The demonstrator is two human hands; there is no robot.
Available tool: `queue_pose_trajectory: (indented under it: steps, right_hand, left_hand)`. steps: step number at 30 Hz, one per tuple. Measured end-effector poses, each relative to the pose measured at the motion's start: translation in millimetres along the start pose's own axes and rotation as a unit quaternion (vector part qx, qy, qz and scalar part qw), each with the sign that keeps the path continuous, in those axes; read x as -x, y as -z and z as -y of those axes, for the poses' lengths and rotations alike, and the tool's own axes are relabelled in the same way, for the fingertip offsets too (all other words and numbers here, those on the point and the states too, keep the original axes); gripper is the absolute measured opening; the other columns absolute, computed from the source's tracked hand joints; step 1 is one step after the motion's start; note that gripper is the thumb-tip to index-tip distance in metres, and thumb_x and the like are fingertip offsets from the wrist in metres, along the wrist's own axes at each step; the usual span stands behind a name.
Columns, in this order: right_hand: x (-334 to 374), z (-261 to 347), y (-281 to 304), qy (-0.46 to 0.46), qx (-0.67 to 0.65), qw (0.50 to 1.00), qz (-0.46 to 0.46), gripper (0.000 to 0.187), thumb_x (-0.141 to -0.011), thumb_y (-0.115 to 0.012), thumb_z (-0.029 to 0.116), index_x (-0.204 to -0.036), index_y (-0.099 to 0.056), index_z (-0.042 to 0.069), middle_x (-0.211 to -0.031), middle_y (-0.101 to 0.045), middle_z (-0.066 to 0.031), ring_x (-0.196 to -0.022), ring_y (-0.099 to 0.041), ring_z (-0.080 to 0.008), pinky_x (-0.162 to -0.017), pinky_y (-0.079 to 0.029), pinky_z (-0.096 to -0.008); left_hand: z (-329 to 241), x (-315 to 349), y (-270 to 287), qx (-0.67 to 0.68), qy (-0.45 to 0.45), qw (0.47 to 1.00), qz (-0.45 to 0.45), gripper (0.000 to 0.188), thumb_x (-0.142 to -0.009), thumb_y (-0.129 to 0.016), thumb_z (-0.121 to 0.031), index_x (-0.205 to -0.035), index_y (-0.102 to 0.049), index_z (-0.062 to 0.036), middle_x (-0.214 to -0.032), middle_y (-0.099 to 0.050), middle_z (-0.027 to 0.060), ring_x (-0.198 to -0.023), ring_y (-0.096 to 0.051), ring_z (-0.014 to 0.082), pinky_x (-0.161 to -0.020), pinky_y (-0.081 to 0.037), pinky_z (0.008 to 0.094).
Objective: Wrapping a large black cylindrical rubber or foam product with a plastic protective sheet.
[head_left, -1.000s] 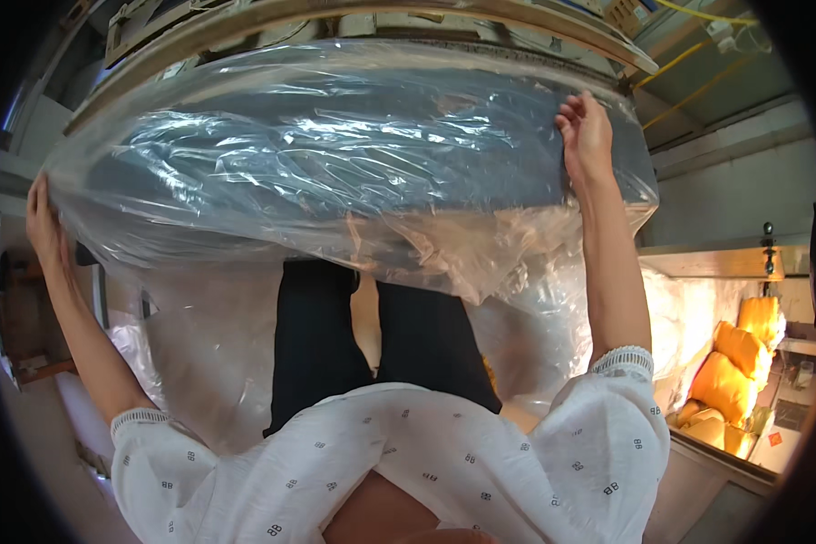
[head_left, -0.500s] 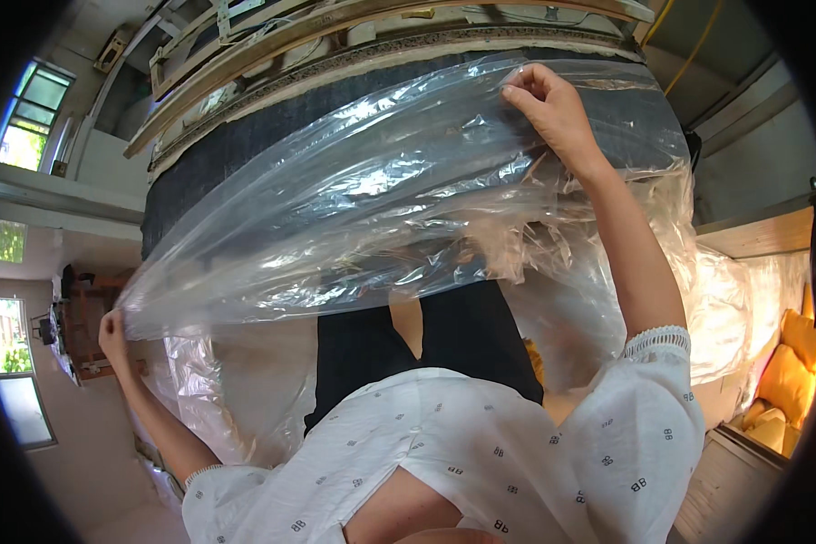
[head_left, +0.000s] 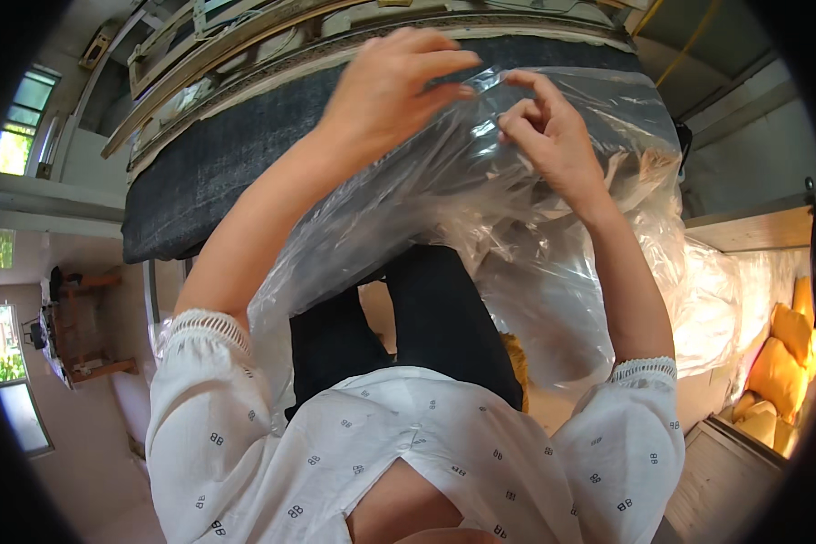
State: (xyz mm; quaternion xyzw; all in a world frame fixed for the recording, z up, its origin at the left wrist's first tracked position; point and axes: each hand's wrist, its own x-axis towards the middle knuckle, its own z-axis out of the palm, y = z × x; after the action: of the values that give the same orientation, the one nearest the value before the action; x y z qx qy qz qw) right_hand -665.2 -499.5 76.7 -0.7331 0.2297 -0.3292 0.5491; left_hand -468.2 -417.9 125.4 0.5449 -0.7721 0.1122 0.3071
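A sheet of clear plastic film lies in folds over the dark-covered table and hangs down across my lap. My right hand is at the film's upper edge, its fingers curled in a pinch on the plastic. Just to its left, my left hand reaches over the film, slightly blurred. Thumb and fingers there are apart and point toward the right hand, with nothing visible between them. A glossy bit of the film edge shows between the two hands.
The black table cover shows at the left. Wooden rails run along the table's far side. More plastic hangs at the right, beside yellow bundles. A wooden shelf stands farther off at left.
My left hand has let go of the film's far left end and moved up and right, near my right hand. The stretched film has slackened and slid off the table's left part.
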Motion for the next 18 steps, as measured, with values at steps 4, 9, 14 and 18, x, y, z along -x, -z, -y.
queue_pose_trajectory:
  steps: [4, 9, 14, 18]
  right_hand:
    - [8, 20, 7, -0.145, -0.219, 0.963, 0.055, 0.037, -0.085, -0.056, 0.014, -0.120, -0.049, 0.006, -0.069, -0.056, 0.0009, -0.054, -0.041, -0.0020, -0.048, -0.031, -0.0166]
    - [-5, 18, 41, 0.018, 0.033, 0.999, -0.022, 0.020, -0.085, -0.058, 0.018, -0.101, -0.065, 0.008, -0.074, -0.054, 0.0023, -0.065, -0.046, -0.0056, -0.058, -0.039, -0.0206]
    - [-37, 15, 55, 0.211, 0.319, 0.923, 0.030, 0.015, -0.085, -0.057, 0.019, -0.091, -0.059, 0.006, -0.072, -0.053, -0.0064, -0.071, -0.052, -0.0167, -0.065, -0.042, -0.0277]
    - [-21, 44, 1, 0.128, 0.131, 0.976, 0.115, 0.015, -0.084, -0.059, 0.020, -0.087, -0.054, 0.006, -0.067, -0.057, -0.0105, -0.064, -0.057, -0.0228, -0.058, -0.043, -0.0324]
  left_hand:
    - [4, -12, -41, 0.126, -0.016, 0.992, -0.028, 0.027, -0.076, -0.070, -0.010, -0.103, -0.066, -0.0085, -0.090, -0.064, 0.0039, -0.085, -0.059, 0.0163, -0.073, -0.047, 0.0256]
    - [-11, 13, -61, 0.569, 0.289, 0.767, -0.068, 0.011, -0.086, -0.063, -0.012, -0.095, -0.064, -0.0059, -0.091, -0.065, 0.0037, -0.086, -0.059, 0.0100, -0.078, -0.048, 0.0234]
    - [-21, 21, -61, 0.706, 0.282, 0.634, -0.137, 0.010, -0.090, -0.055, -0.011, -0.098, -0.057, -0.0065, -0.092, -0.061, 0.0019, -0.082, -0.058, 0.0095, -0.077, -0.047, 0.0234]
    - [-4, 47, -38, 0.757, 0.296, 0.506, -0.287, 0.008, -0.091, -0.053, -0.013, -0.097, -0.053, -0.0071, -0.077, -0.050, -0.0017, -0.065, -0.047, 0.0048, -0.051, -0.036, 0.0159]
